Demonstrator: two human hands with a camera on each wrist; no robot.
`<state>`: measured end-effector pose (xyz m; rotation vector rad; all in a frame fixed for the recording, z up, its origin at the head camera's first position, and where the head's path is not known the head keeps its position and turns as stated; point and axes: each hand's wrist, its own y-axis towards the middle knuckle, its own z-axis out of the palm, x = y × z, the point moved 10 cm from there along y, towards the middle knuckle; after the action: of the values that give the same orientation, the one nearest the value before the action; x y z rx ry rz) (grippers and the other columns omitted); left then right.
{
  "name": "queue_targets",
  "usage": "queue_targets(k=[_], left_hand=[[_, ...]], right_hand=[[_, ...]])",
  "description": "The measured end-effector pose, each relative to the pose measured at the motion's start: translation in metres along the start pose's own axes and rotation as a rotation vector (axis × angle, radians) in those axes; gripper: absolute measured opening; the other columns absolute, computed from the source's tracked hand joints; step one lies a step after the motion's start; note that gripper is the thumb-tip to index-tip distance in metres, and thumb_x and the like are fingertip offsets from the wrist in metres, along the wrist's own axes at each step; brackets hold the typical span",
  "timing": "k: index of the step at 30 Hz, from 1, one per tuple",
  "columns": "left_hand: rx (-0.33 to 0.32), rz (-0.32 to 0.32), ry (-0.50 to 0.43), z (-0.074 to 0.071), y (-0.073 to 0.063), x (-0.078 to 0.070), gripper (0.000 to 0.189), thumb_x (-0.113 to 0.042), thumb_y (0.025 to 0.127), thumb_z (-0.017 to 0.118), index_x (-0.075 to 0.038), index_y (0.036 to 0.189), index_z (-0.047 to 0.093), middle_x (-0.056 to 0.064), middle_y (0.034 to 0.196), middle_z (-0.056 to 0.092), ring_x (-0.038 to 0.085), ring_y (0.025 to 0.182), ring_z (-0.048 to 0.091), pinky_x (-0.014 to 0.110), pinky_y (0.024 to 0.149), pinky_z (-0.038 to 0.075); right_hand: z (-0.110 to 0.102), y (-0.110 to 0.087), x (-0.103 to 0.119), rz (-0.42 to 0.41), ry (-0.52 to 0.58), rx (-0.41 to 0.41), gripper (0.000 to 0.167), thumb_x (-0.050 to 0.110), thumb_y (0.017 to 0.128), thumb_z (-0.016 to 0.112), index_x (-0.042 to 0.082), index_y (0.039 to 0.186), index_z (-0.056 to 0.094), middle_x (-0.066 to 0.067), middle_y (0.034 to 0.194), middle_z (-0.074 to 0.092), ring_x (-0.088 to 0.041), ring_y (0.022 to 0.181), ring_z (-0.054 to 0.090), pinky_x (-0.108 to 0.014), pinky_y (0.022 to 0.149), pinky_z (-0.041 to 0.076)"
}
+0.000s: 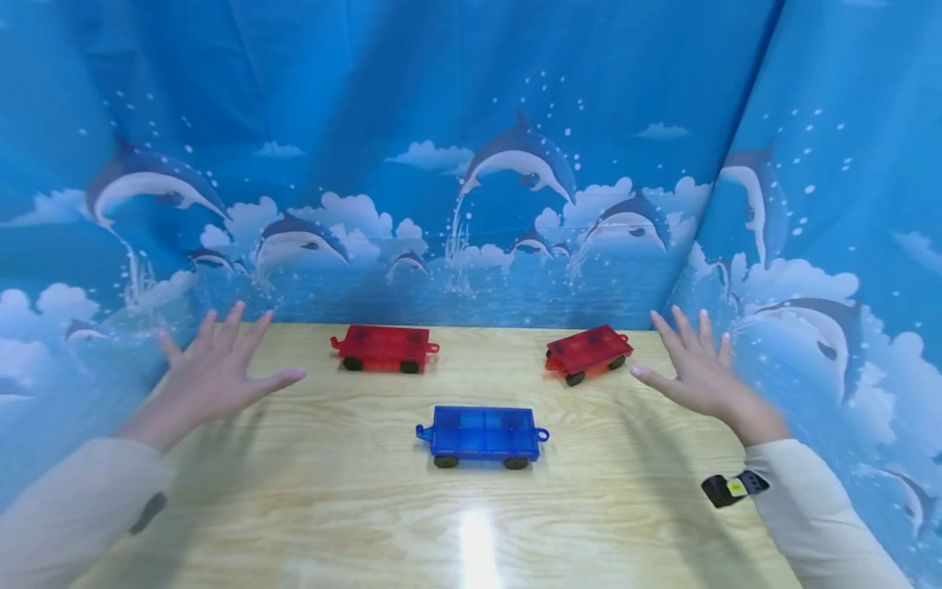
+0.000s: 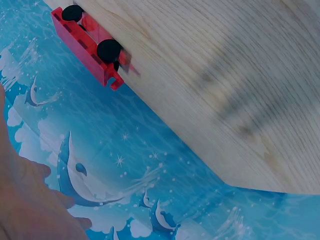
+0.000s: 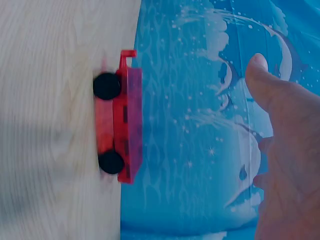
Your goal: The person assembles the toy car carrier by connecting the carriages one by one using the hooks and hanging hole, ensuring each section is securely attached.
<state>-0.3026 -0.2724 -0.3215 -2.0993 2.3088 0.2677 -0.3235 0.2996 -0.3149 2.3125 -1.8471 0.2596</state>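
Note:
My left hand (image 1: 213, 372) hovers above the left side of the table with fingers spread, holding nothing. Nearest to it is a red toy wagon (image 1: 386, 348) with black wheels, a hook on its left end and a ring on its right. On the right, my other hand (image 1: 699, 372) is also spread and holds nothing. Just left of that hand stands a second red toy wagon (image 1: 589, 353), turned at an angle; the right wrist view shows its side and wheels (image 3: 111, 162). A translucent blue toy wagon (image 1: 483, 433) stands between the hands, closer to me.
The light wooden table (image 1: 353, 507) ends at the back against a blue curtain (image 1: 412, 98) printed with dolphins and clouds. Another stretch of curtain (image 1: 846, 204) borders the right side. A black strap device (image 1: 734, 488) sits at the right wrist.

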Motion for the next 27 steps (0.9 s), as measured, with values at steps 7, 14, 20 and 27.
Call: queue_targets(k=[7, 14, 20, 27], left_hand=[[0.052, 0.033, -0.078, 0.013, 0.013, -0.015, 0.11, -0.08, 0.078, 0.048, -0.013, 0.155, 0.006, 0.025, 0.157, -0.009, 0.055, 0.137, -0.017, 0.077, 0.093, -0.019], [0.087, 0.06, -0.102, 0.031, 0.034, -0.041, 0.112, -0.083, 0.076, 0.046, -0.014, 0.155, 0.008, 0.022, 0.159, -0.006, 0.052, 0.139, -0.015, 0.077, 0.097, -0.015], [0.078, 0.083, -0.113, 0.044, 0.051, -0.06, 0.113, -0.084, 0.074, 0.047, -0.013, 0.155, 0.012, 0.022, 0.159, -0.002, 0.052, 0.141, -0.01, 0.075, 0.1, -0.013], [0.096, 0.092, -0.114, 0.063, 0.07, -0.078, 0.112, -0.08, 0.074, 0.053, -0.013, 0.155, 0.015, 0.022, 0.159, 0.004, 0.052, 0.141, -0.004, 0.074, 0.103, -0.007]], right_hand=[[0.018, 0.007, 0.03, -0.083, 0.036, 0.003, 0.093, 0.06, 0.091, 0.051, 0.021, 0.155, -0.005, -0.022, 0.158, -0.012, -0.043, 0.138, -0.03, -0.07, 0.1, -0.021], [0.042, 0.012, 0.056, -0.165, 0.086, 0.014, 0.095, 0.057, 0.09, 0.056, 0.018, 0.155, 0.0, -0.02, 0.159, -0.006, -0.043, 0.141, -0.022, -0.066, 0.108, -0.011], [0.063, 0.016, 0.08, -0.22, 0.11, 0.038, 0.095, 0.057, 0.088, 0.059, 0.017, 0.156, 0.006, -0.018, 0.16, -0.002, -0.041, 0.143, -0.018, -0.066, 0.109, -0.01], [0.085, 0.018, 0.113, -0.304, 0.158, 0.054, 0.092, 0.055, 0.088, 0.06, 0.022, 0.156, 0.007, -0.013, 0.161, 0.001, -0.038, 0.145, -0.015, -0.064, 0.111, -0.009]])
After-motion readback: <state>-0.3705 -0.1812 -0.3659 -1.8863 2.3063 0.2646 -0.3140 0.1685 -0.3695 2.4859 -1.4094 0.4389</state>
